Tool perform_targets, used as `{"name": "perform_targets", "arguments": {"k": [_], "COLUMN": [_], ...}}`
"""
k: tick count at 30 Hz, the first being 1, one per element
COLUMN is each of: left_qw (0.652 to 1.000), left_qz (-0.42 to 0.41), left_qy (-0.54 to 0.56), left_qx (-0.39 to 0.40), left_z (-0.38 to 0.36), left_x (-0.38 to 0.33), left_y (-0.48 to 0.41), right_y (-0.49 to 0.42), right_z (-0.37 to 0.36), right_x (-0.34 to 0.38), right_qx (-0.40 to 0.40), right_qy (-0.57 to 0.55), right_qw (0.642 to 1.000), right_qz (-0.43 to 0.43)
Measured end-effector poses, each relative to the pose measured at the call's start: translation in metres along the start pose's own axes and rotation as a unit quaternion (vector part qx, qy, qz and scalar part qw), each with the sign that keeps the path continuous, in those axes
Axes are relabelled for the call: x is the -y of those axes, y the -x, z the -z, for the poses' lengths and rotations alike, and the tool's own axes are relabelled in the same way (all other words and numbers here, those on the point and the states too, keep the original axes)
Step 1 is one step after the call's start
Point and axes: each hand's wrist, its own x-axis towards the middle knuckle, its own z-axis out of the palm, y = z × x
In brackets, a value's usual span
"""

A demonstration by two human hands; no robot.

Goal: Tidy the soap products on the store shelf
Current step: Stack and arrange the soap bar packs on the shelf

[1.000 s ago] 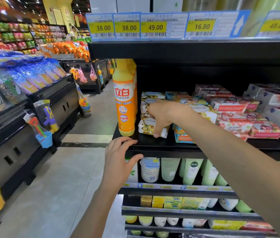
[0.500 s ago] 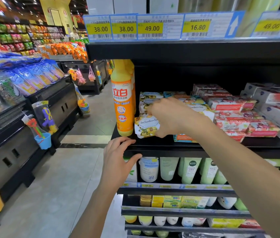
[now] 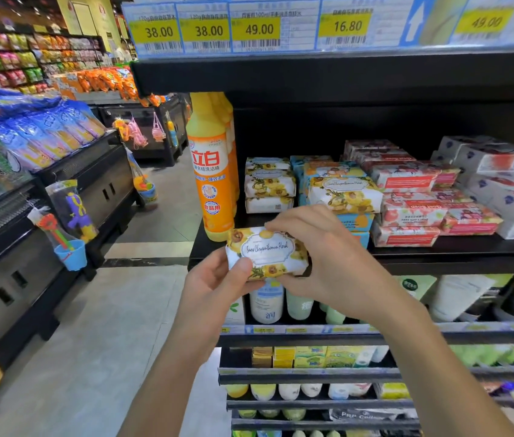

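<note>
A yellow-flowered soap bar (image 3: pixel 268 252) in white wrapping is held in front of the black shelf (image 3: pixel 457 252), just off its front edge. My left hand (image 3: pixel 214 285) grips its left end with the thumb on its face. My right hand (image 3: pixel 328 260) holds its right end from above and below. On the shelf behind stand a stack of the same flowered soap (image 3: pixel 268 184), a second flowered stack (image 3: pixel 340 192) on blue boxes, and red soap boxes (image 3: pixel 413 201) to the right.
A tall orange detergent bottle (image 3: pixel 213 171) stands at the shelf's left end. White boxes (image 3: pixel 501 184) fill the far right. Price tags (image 3: pixel 258 26) line the shelf above. Tubes and bottles (image 3: pixel 268 302) fill lower shelves. An aisle floor (image 3: pixel 91 326) and display bins (image 3: pixel 44 171) lie left.
My right hand pulled the flowered soap bar off the shelf's left stack toward me. My left hand rose from the shelf edge and took hold of the bar's left end.
</note>
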Motion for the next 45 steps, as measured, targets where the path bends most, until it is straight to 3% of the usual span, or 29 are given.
{"name": "perform_targets", "arguments": {"k": [3, 6, 13, 17, 22, 28, 33, 42, 45], "left_qw": [0.998, 0.995, 0.994, 0.993, 0.993, 0.993, 0.993, 0.994, 0.995], "left_qz": [0.019, 0.032, 0.045, 0.051, 0.051, 0.062, 0.081, 0.088, 0.077], "left_qy": [0.067, 0.095, 0.102, 0.107, 0.104, 0.092, 0.066, 0.055, 0.055], "left_qx": [-0.003, -0.007, 0.008, 0.022, 0.036, 0.039, 0.050, 0.041, 0.027], "left_z": [-0.004, -0.004, -0.006, -0.009, -0.011, -0.015, -0.016, -0.021, -0.023], "left_x": [0.000, 0.001, 0.007, 0.006, 0.005, 0.002, -0.002, -0.003, -0.001], "left_y": [0.001, 0.001, 0.004, 0.005, 0.006, 0.007, 0.007, 0.006, 0.007], "right_y": [0.011, 0.022, 0.034, 0.038, 0.044, 0.050, 0.058, 0.063, 0.064], "right_z": [-0.010, -0.017, -0.033, -0.040, -0.041, -0.044, -0.046, -0.042, -0.040], "right_x": [-0.002, -0.002, 0.007, 0.008, 0.006, 0.000, -0.009, -0.009, -0.007], "right_qx": [-0.036, -0.036, -0.117, -0.137, -0.155, -0.178, -0.187, -0.176, -0.152], "right_qy": [-0.072, -0.196, -0.439, -0.536, -0.598, -0.612, -0.581, -0.561, -0.561], "right_qw": [0.997, 0.977, 0.842, 0.777, 0.732, 0.725, 0.758, 0.785, 0.783], "right_qz": [-0.009, -0.075, -0.291, -0.300, -0.287, -0.262, -0.228, -0.196, -0.221]}}
